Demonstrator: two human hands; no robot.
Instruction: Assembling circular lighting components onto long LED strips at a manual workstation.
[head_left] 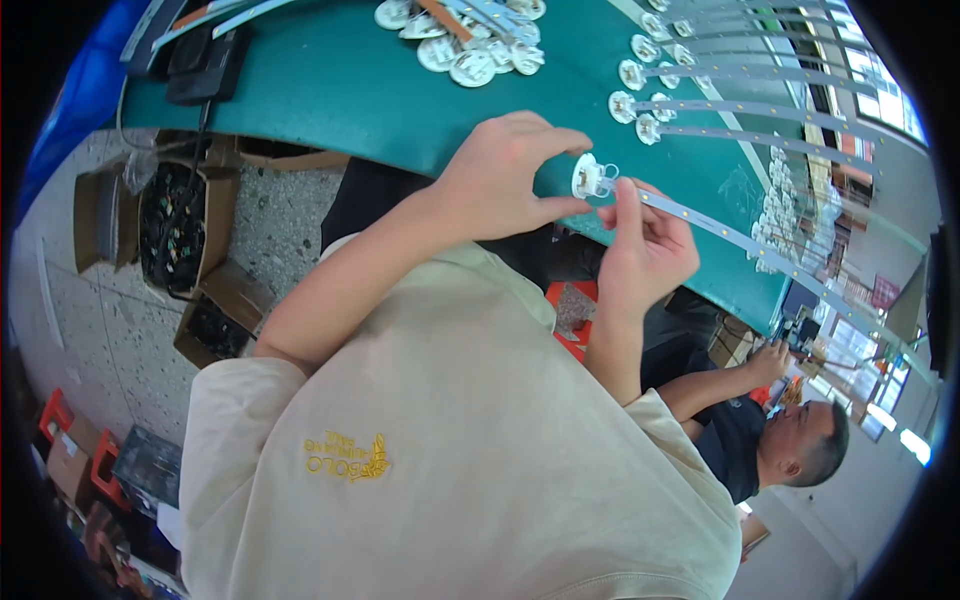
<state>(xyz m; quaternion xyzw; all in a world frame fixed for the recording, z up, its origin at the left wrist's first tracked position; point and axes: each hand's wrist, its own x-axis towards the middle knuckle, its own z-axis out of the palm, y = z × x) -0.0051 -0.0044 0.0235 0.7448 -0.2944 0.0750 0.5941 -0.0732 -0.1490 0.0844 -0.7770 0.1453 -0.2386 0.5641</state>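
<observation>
White disc [583, 177], round, one: located over the near edge of the worktop [330, 90], about mid-length, thin wires [609, 178] looping from its face toward the end of a light strip [725, 232].

Left hand [500, 178]: thumb and forefinger curved around opposite sides of the disc; whether both press on its rim, cannot tell.

Right hand [652, 245]: thumb and fingers pinching the strip's end, just beside the disc; the strip slants away past the worktop's right end.

Further stock on the worktop, green: a pile of white discs [472, 68], well back from the near edge; a black box [215, 70] with cable, by the left corner; light strips [780, 133], several, laid side by side with discs at their ends, toward the right; small white parts [775, 205], heaped near the right edge.

Below the near edge, left: open cardboard boxes [216, 215] on the floor [290, 215].
</observation>
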